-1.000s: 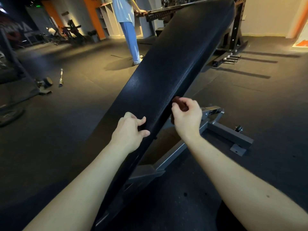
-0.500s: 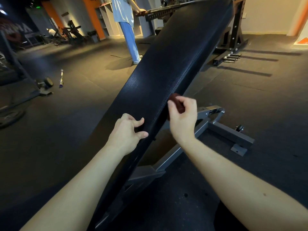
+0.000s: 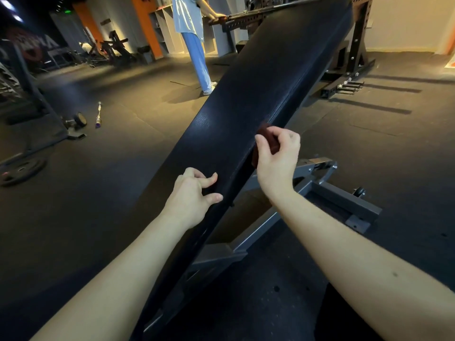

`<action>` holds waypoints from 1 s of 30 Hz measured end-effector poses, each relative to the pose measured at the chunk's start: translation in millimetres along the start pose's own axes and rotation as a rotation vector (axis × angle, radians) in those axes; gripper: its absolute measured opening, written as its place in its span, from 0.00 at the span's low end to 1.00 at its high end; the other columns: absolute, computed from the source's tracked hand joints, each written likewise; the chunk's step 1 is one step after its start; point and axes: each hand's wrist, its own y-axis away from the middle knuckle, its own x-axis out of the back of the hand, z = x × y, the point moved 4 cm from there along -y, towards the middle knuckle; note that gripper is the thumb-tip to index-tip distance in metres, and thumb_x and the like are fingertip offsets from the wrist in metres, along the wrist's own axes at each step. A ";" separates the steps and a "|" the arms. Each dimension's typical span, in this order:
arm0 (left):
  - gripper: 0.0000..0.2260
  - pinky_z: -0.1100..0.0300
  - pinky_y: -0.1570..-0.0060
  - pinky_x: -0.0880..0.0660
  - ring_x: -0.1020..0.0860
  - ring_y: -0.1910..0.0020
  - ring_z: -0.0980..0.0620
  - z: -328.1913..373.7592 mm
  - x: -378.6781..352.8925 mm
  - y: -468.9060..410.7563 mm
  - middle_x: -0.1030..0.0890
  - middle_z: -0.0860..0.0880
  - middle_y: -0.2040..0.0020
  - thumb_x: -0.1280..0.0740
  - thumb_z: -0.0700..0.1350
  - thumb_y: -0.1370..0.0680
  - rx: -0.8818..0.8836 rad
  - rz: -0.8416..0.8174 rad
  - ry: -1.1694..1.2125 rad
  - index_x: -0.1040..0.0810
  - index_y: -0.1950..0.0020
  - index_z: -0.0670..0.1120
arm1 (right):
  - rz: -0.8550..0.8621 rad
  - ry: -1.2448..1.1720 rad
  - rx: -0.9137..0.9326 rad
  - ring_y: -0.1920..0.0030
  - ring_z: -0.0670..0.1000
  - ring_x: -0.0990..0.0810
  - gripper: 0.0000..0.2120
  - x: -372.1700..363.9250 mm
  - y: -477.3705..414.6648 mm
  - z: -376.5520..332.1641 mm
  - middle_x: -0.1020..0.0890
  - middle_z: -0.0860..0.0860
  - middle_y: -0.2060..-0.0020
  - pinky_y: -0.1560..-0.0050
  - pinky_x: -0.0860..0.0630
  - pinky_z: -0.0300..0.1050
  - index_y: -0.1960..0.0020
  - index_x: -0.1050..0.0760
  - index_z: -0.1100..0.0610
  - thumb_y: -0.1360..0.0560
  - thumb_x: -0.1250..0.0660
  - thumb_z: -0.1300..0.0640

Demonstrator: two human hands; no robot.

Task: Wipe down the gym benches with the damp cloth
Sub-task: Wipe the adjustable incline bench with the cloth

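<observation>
I count one black bench [image 3: 258, 89], tilted, one dark red cloth [image 3: 267, 137] and two hands. My right hand [image 3: 278, 158] pinches the bunched cloth against the bench's right side edge, about midway up, wrist bent. My left hand [image 3: 192, 193] rests on the bench top just below, fingers curled in, holding nothing. One person [image 3: 192, 25] stands behind; one dumbbell [image 3: 77, 120] lies on the floor.
</observation>
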 end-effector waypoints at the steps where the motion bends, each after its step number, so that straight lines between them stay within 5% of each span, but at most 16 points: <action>1: 0.26 0.53 0.35 0.26 0.29 0.38 0.53 -0.5 -0.2 -0.6 0.31 0.56 0.40 0.26 0.51 0.23 0.001 0.000 0.007 0.26 0.26 0.54 | -0.017 -0.015 0.027 0.41 0.50 0.25 0.10 -3.3 11.5 3.0 0.27 0.49 0.43 0.40 0.29 0.31 0.42 0.21 0.54 0.21 0.29 0.54; 3: 0.25 0.53 0.34 0.27 0.29 0.38 0.53 -2.6 -1.2 -0.9 0.31 0.57 0.40 0.26 0.52 0.23 -0.004 0.000 0.020 0.26 0.26 0.54 | -0.060 -0.053 0.064 0.41 0.51 0.25 0.08 -8.8 41.2 11.3 0.28 0.49 0.44 0.39 0.27 0.37 0.44 0.22 0.54 0.22 0.27 0.57; 12: 0.26 0.56 0.33 0.29 0.30 0.38 0.53 -5.5 -1.1 0.5 0.33 0.58 0.41 0.27 0.53 0.22 -0.036 -0.019 0.034 0.27 0.25 0.56 | -0.279 -0.039 -0.031 0.45 0.39 0.24 0.09 -6.6 94.3 24.7 0.23 0.47 0.48 0.42 0.29 0.27 0.48 0.22 0.50 0.23 0.26 0.61; 17: 0.29 0.61 0.34 0.36 0.37 0.31 0.54 -7.3 0.9 12.8 0.36 0.57 0.33 0.30 0.49 0.19 -0.080 -0.116 -0.054 0.37 0.20 0.57 | -0.094 -0.041 -0.081 0.46 0.32 0.27 0.08 5.1 42.4 0.4 0.24 0.48 0.44 0.46 0.33 0.19 0.45 0.23 0.49 0.21 0.28 0.58; 20: 0.29 0.58 0.34 0.32 0.32 0.37 0.55 -23.3 2.6 33.4 0.33 0.57 0.36 0.30 0.47 0.19 -0.051 -0.111 0.011 0.36 0.20 0.56 | -0.046 -0.065 -0.163 0.45 0.39 0.26 0.09 1.7 28.2 -1.2 0.26 0.47 0.40 0.49 0.33 0.17 0.40 0.24 0.50 0.20 0.30 0.54; 30: 0.10 0.68 0.51 0.30 0.25 0.49 0.62 -56.4 1.3 66.1 0.27 0.60 0.47 0.25 0.48 0.23 0.041 0.068 0.083 0.20 0.43 0.53 | -0.281 -0.044 -0.166 0.45 0.34 0.26 0.11 -23.8 161.4 8.9 0.25 0.48 0.46 0.44 0.31 0.23 0.46 0.25 0.50 0.22 0.28 0.62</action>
